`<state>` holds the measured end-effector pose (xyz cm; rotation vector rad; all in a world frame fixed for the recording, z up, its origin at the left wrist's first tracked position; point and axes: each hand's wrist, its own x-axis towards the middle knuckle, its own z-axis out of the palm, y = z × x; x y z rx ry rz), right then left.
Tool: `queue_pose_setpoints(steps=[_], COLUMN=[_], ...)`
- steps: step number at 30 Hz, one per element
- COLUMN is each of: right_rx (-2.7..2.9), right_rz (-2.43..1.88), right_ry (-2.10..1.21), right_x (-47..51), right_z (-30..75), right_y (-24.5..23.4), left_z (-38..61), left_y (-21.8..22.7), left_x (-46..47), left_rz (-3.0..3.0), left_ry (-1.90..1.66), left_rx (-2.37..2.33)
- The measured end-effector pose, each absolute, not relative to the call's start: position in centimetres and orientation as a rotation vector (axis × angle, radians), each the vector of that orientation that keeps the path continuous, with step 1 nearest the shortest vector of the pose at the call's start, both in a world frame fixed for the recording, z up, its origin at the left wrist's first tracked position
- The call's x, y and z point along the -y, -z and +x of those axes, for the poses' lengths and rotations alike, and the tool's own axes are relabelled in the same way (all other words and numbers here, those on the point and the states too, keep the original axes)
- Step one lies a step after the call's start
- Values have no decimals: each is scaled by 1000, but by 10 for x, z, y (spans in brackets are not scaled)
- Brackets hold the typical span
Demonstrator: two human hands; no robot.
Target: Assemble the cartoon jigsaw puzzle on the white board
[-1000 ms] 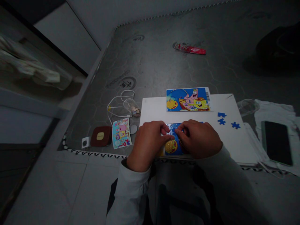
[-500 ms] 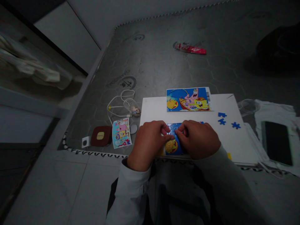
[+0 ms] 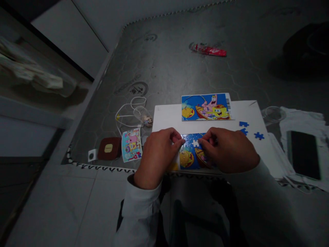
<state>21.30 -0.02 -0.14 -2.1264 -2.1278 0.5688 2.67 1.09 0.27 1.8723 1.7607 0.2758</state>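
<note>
A partly built cartoon jigsaw (image 3: 191,155) lies on a white board (image 3: 167,120) near the front edge of the mat. My left hand (image 3: 157,156) rests curled on the puzzle's left end, its fingertips pressed on the top left edge. My right hand (image 3: 228,149) covers the puzzle's right part, fingers pinched together beside a white piece-shaped gap in the blue area. Whether a piece is in that pinch is hidden. A reference picture (image 3: 205,107) of the same cartoon lies just beyond the puzzle. Three loose blue pieces (image 3: 259,136) sit on the board to the right.
A white cable (image 3: 128,113), a brown case (image 3: 108,149) and a small cartoon card (image 3: 131,144) lie left of the board. A phone (image 3: 303,154) on white paper is at the right. A red wrapper (image 3: 209,50) lies far back on the grey patterned mat.
My right hand has slid to the right, uncovering more of the puzzle and a white gap in it. My left hand has stayed at the left end. The view shifted slightly.
</note>
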Motion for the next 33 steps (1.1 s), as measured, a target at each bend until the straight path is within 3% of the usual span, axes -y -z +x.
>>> queue_pose_setpoints(steps=[23,33], right_rx=[2238,2190], right_rz=[-2100,-2029], right_ry=[-645,-695], right_x=[-12,-7], right_z=[207,206], right_y=[-2,-8], left_z=[38,42], left_y=[-9,-7], left_x=[-20,-20], left_rz=[1812,1863], left_ry=[95,93], left_rx=[-1817,-1805])
